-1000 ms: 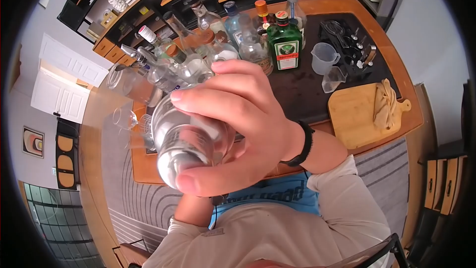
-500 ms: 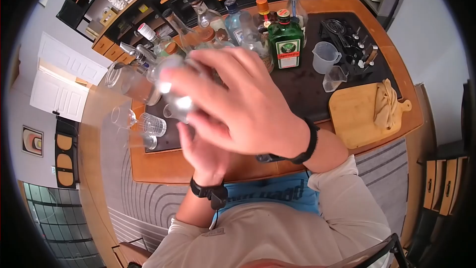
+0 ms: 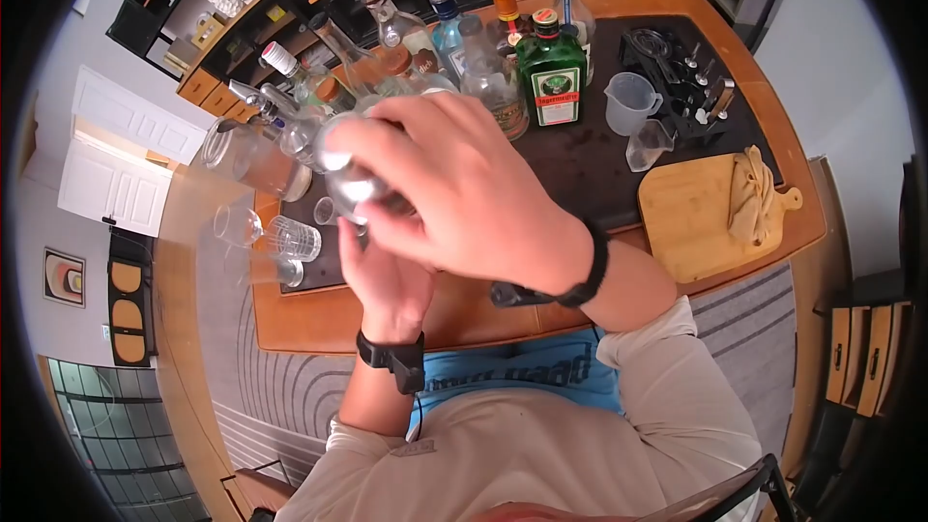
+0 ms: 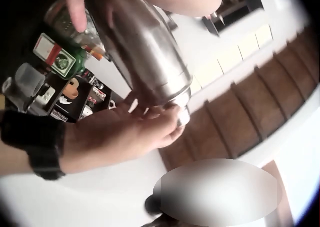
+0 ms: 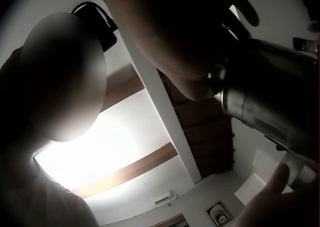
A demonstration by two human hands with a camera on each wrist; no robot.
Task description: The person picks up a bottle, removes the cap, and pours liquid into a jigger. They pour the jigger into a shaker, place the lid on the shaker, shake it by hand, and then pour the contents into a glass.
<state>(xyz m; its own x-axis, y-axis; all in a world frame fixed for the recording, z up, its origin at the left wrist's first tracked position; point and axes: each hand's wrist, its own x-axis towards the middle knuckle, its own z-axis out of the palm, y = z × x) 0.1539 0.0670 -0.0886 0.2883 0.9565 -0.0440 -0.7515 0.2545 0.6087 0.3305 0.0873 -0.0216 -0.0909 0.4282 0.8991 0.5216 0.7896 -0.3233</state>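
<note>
A shiny metal cocktail shaker, slightly blurred, is held tilted between my two hands above the near left part of the table. My right hand grips its capped end from above. In the left wrist view, the fingers of that right hand curl about the narrow cap of the shaker. My left hand holds the other end from below, its thumb raised along the side and its other fingers mostly hidden. The right wrist view is dark, with the shaker between both hands.
Several bottles stand behind the hands, among them a green one. Glasses and a large jar are at the left. To the right are a plastic jug, bar tools and a wooden board with a cloth.
The shaker, large and close to the head camera one second ago, has swung away and lower over the table with both hands. My left hand, hidden then, has come into view.
</note>
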